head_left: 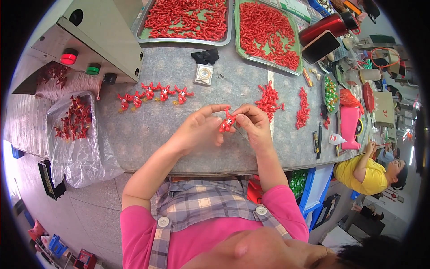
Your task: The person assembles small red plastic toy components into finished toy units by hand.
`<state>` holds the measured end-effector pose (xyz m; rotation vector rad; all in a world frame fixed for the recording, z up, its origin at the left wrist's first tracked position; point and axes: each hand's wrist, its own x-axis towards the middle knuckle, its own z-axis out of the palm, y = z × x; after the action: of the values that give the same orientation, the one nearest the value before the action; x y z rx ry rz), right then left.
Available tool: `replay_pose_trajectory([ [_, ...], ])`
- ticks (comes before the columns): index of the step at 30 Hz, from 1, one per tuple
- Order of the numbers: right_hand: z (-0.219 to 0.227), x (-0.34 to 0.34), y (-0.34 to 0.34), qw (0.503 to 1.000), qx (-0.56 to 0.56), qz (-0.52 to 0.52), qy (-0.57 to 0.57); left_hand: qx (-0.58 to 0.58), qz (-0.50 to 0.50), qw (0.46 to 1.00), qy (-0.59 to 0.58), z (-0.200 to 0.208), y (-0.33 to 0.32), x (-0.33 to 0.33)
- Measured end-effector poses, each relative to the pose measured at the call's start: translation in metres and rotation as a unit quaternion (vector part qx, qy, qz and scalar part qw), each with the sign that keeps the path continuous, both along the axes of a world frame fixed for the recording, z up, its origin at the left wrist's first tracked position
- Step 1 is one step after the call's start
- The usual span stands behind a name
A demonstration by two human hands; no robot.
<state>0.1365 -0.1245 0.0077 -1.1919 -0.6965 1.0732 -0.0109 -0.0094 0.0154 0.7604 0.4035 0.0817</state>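
A small red plastic figurine (pixel 227 123) with a white-marked body is held above the grey worktable, pinched by the fingertips of both hands. My left hand (pixel 199 131) grips it from the left, thumb and index finger closed at its upper part. From the right, my right hand (pixel 254 127) pinches it between thumb and index finger. Beyond my left hand stands a row of several similar red figurines (pixel 150 93) with yellowish bits below. Past my right hand lie a heap of small red parts (pixel 268 99) and a narrower pile of red parts (pixel 303 109).
At the back, a metal tray (pixel 188 42) and a second tray (pixel 268 62) hold many red pieces. A machine with buttons (pixel 96 42) stands left, beside a clear plastic bag (pixel 85 157) of figurines. A glue bottle (pixel 337 139) and pink holder (pixel 350 127) are right; a person in yellow sits beyond.
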Motion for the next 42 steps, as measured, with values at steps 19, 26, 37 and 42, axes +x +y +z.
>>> replay_pose_trajectory([
  [19, 0.000, -0.001, -0.001, 0.999, 0.015, -0.004, -0.032, 0.027, -0.001, 0.999, 0.020, 0.002, 0.000, 0.000],
  [26, 0.002, -0.002, 0.000, 0.999, 0.022, 0.000, -0.025, 0.047, 0.006, 0.998, 0.044, 0.005, 0.000, 0.001],
  [37, 0.001, -0.001, -0.001, 0.997, 0.002, -0.014, -0.076, 0.077, 0.177, 0.981, 0.035, -0.023, 0.001, -0.003],
  [42, 0.000, 0.000, -0.001, 0.997, 0.003, -0.007, -0.080, 0.077, 0.143, 0.986, 0.020, -0.026, 0.002, -0.004],
])
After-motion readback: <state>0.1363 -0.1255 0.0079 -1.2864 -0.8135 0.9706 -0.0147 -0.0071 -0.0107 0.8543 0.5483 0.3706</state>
